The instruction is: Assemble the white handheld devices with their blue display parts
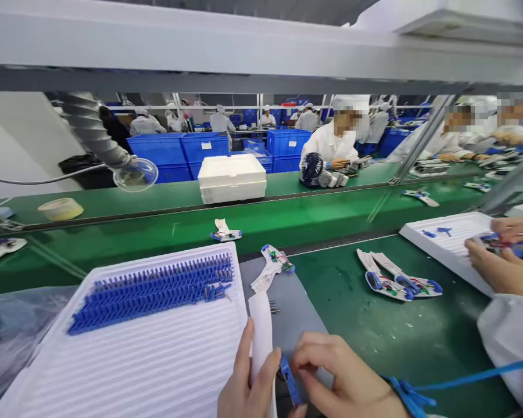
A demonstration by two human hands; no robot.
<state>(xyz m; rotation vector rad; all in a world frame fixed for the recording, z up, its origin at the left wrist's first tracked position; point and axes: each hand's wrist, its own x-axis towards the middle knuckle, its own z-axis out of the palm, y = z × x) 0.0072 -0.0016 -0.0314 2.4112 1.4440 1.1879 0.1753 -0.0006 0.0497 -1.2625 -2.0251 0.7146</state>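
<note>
My left hand (244,383) is closed around a white plastic shell piece (261,334) that stands up from my grip at the bottom centre. Beside it, my right hand (344,380) pinches a small blue part (289,380) against that shell. A blue strap (409,395) circles my right wrist. Just to the left lies a white ribbed foam tray (148,360) carrying rows of several blue parts (157,290). Both hands hover over a grey mat (287,307), where another white shell with wires (272,267) lies.
Two white shells with blue pieces (396,281) lie on the green table on the right. A co-worker's hands (501,255) work over a second white tray (448,241). The green conveyor carries a shell (225,232), a white foam box (232,177) and tape (61,209).
</note>
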